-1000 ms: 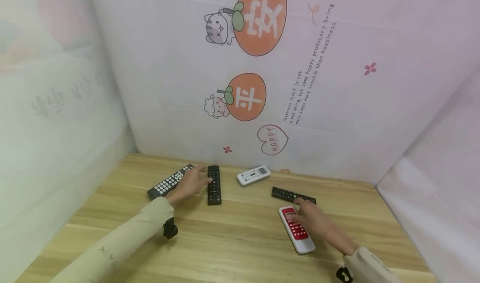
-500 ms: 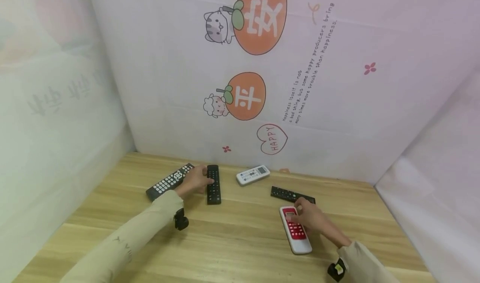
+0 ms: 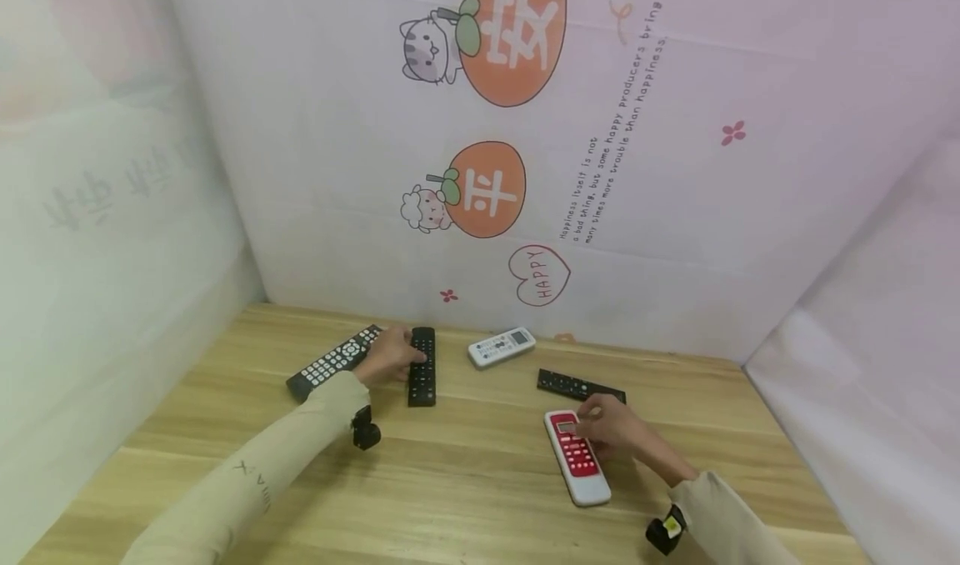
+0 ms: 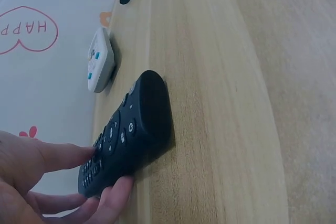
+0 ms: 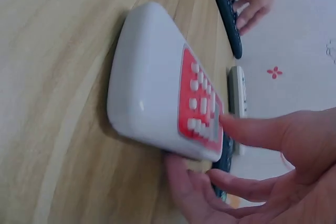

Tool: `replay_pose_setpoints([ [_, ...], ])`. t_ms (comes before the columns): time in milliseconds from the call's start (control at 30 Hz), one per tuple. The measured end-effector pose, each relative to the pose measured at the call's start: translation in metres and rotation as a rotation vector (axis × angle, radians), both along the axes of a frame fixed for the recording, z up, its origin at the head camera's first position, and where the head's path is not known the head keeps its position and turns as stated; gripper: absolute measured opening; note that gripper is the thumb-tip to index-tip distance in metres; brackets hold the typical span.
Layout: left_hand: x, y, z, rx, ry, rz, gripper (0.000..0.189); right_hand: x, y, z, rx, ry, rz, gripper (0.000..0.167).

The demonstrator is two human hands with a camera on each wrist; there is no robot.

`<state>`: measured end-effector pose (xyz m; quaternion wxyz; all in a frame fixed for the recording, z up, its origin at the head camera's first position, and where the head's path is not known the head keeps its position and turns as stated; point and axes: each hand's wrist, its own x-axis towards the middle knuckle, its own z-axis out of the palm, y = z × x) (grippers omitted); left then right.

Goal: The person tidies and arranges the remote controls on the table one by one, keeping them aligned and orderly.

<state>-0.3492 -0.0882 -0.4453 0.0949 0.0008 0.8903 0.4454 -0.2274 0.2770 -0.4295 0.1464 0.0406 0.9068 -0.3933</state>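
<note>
My left hand (image 3: 390,354) grips a slim black remote control (image 3: 422,382) from its left side. In the left wrist view the thumb lies on its buttons and the fingertips (image 4: 119,191) curl along the lower edge. Over on the right, my right hand (image 3: 611,426) holds a white remote control with a red keypad (image 3: 588,488). Its thumb (image 5: 252,131) presses near the small screen, while the other fingers reach round the side and beneath in the right wrist view. Both remotes stay low at the wooden table.
A wide black remote with white buttons (image 3: 322,371) lies left of my left hand. At the back are a white remote (image 3: 501,348) and another black remote (image 3: 570,384), the latter just beyond my right hand. Printed cloth walls (image 3: 337,132) enclose the wooden table (image 3: 450,482).
My left hand has closed its thumb and fingers on the slim black remote. My right hand has shifted the red-and-white remote slightly left, and its fingers have curled in at the remote's side.
</note>
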Motion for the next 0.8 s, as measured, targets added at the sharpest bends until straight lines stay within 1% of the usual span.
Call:
replay_pose_setpoints([
  [100, -0.002, 0.000, -0.002, -0.012, -0.005, 0.000, 0.068, 0.003, -0.008, 0.001, 0.033, -0.014, 0.011, 0.047],
  [200, -0.003, 0.001, -0.001, -0.021, -0.015, 0.001, 0.068, 0.002, -0.013, 0.000, 0.062, -0.025, 0.004, 0.053],
  [333, -0.005, 0.003, 0.000, -0.027, -0.020, -0.014, 0.069, -0.002, -0.013, -0.004, 0.067, -0.049, 0.006, 0.053],
  [400, -0.005, 0.004, 0.001, -0.029, -0.020, -0.022, 0.068, -0.004, -0.011, -0.003, 0.055, -0.054, 0.013, 0.052],
  [500, -0.006, 0.004, 0.003, -0.040, -0.024, -0.036, 0.067, -0.006, -0.009, -0.002, 0.046, -0.046, 0.046, 0.050],
  [633, -0.007, 0.000, 0.005, -0.013, -0.076, -0.037, 0.064, -0.008, -0.005, 0.002, -0.006, -0.052, 0.076, 0.047],
  [733, -0.010, -0.004, 0.007, 0.047, -0.114, -0.038, 0.060, -0.008, -0.002, 0.005, -0.076, -0.059, 0.071, 0.047],
  [800, -0.011, -0.007, 0.007, 0.091, -0.125, -0.041, 0.059, -0.008, -0.001, 0.007, -0.118, -0.054, 0.063, 0.048],
])
